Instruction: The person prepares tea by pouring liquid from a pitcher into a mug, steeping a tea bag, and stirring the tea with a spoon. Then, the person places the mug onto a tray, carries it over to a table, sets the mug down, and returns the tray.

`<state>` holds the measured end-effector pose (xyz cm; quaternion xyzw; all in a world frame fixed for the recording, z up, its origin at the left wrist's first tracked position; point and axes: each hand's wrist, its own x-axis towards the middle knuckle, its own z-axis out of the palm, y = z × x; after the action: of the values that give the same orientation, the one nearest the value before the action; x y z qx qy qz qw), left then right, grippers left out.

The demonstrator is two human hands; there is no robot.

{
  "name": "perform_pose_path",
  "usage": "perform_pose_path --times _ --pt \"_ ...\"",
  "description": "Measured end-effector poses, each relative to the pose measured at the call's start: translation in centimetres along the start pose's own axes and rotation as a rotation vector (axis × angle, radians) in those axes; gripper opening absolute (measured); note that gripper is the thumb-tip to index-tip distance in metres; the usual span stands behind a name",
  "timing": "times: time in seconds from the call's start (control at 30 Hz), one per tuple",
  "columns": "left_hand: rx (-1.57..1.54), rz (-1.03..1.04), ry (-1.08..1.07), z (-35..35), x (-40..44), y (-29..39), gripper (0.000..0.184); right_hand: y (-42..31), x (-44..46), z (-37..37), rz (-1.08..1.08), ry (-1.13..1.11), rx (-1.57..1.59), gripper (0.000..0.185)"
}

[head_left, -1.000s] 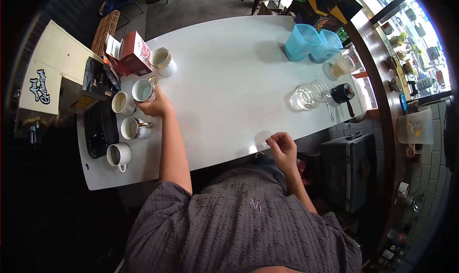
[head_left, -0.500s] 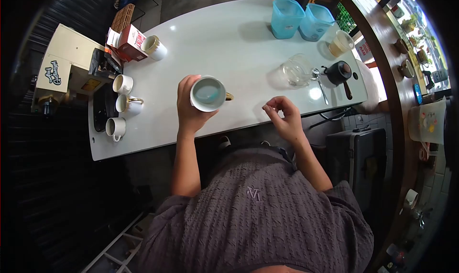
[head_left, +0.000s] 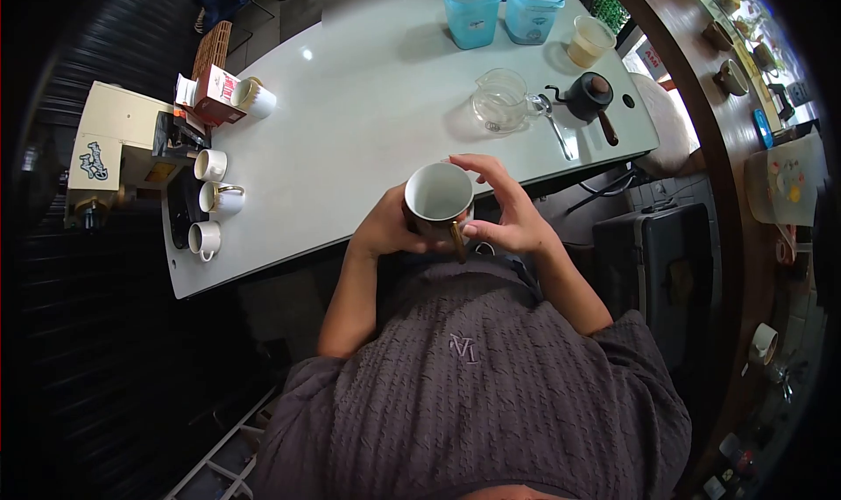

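Left hand [head_left: 385,224] is closed around the left side of a mug [head_left: 440,204]. Right hand [head_left: 515,215] has fingers at the rim and thumb by the gold handle [head_left: 458,241]; can't tell if it's really gripping. Mug's in front of the torso at the table's near edge, mouth up. Farther out on the white table [head_left: 350,123]: glass jug [head_left: 499,107], spoon [head_left: 558,134] and dark pot [head_left: 587,97] right; three mugs [head_left: 222,199] left, near the coffee machine [head_left: 123,136].

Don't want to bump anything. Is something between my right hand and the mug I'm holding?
Nothing visible: your right hand is at the mug, thumb beside its handle; your left hand holds the other side.
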<state>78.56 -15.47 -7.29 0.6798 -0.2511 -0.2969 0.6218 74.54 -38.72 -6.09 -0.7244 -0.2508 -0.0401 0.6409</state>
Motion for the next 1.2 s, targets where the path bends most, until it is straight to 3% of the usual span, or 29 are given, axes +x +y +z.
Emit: perform_pose_path --times 0.07,0.13,0.27,0.33,0.4,0.43,0.5,0.53,0.6,0.73,1.0,1.2 --pt "-0.227 0.009 -0.027 0.6 0.5 0.0 0.089 0.3 -0.4 -0.1 0.005 0.002 0.038 0.083" --pt "-0.211 0.017 -0.081 0.7 0.9 0.1 0.094 0.1 -0.8 -0.2 0.077 -0.025 0.044 0.091" --pt "-0.283 0.006 -0.128 0.5 1.3 -1.0 0.089 -0.5 -1.1 0.5 0.104 0.037 0.033 0.090" --pt "-0.337 0.021 -0.176 0.6 1.4 -1.5 0.086 -0.9 -1.3 1.2 0.150 0.092 0.204 0.086" --pt "-0.525 0.003 -0.127 1.1 1.2 -1.9 0.077 -0.9 -1.9 3.0 0.145 0.256 0.260 0.086" --pt "-0.518 -0.003 -0.159 1.1 1.2 -1.9 0.077 -0.9 -2.0 3.8 0.133 0.397 0.324 0.087" --pt "-0.470 0.053 -0.087 0.6 0.9 -1.5 0.053 -1.0 -2.2 5.1 0.113 0.511 0.303 0.088" --pt "-0.462 0.040 -0.128 -0.3 0.6 -1.3 0.053 -1.2 -2.4 6.0 0.099 0.595 0.289 0.090" --pt "-0.101 0.139 -0.117 -2.1 0.0 -0.7 0.030 -2.2 -2.5 7.8 0.072 0.707 0.228 0.084" --pt "-0.058 0.050 -0.428 -2.9 -1.9 2.1 0.025 -3.0 -3.2 12.2 0.075 0.993 0.207 0.074" --pt "-0.248 -0.252 -0.920 1.3 -4.9 -1.2 0.033 -4.6 -11.2 23.2 0.258 1.398 -0.171 0.086" --pt "-0.060 -0.257 -1.290 6.6 -8.5 -0.5 0.034 -9.1 -17.7 30.7 0.338 1.603 -0.457 0.088"
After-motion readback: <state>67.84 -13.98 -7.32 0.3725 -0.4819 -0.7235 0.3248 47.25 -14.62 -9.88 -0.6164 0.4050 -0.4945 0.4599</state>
